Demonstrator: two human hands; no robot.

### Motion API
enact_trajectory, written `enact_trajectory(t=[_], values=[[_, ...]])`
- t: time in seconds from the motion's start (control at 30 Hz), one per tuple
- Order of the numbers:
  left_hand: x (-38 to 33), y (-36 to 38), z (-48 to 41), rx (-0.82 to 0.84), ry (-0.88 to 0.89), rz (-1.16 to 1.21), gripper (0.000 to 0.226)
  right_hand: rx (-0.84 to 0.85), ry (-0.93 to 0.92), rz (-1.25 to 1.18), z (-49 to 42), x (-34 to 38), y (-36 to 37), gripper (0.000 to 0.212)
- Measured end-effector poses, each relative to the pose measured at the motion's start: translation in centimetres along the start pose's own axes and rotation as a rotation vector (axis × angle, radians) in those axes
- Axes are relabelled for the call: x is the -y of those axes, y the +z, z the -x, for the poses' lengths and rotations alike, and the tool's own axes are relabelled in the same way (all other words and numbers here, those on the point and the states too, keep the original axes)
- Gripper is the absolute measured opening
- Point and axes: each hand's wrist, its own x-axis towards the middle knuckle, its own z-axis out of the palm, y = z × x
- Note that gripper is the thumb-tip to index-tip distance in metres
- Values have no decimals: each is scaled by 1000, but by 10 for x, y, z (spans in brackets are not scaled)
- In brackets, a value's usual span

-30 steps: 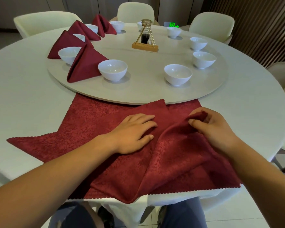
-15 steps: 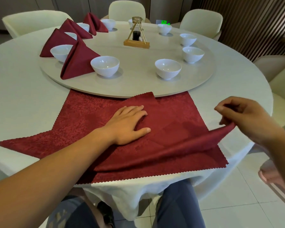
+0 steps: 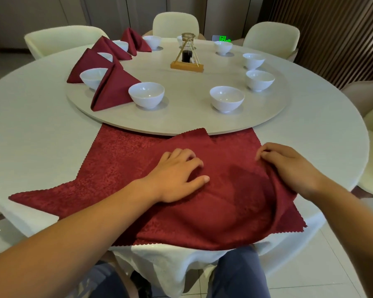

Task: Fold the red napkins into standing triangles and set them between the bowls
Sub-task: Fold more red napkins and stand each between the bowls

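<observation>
Unfolded red napkin, patterned weave, zigzag-cut edges, lies at near desk edge, far corner at round turntable rim. Left hand flat, fingers spread, pressing cloth. Right hand pinches raised right fold. Four folded triangles stand between glossy white bowls, left arc. Bare turntable surface between right-side bowls.

Bare forearms, blue trousers

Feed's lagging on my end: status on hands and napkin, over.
Left hand flat, pressing top napkin. Right hand pinching its right edge, fold lifted. Four folded napkins standing between left bowls. Nothing blocking the fold.
</observation>
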Motion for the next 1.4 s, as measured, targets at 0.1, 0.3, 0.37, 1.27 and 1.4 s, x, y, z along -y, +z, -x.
enact_trajectory(t=[0.1, 0.3, 0.37, 1.27, 1.4], values=[[1, 8, 8, 52, 22, -42, 83, 39, -91, -14, -24, 21, 14, 27], [1, 11, 18, 46, 96, -124, 88, 197, -129, 12, -81, 36, 58, 11], [3, 10, 19, 56, 109, -109, 89, 128, -156, 95, -99, 33, 71, 9], [-30, 6, 73, 211, 61, -2, 80, -6, 75, 652, -87, 28, 69, 47], [-29, 4, 71, 234, 53, 17, 81, 153, 262, 550, -54, 19, 36, 62]])
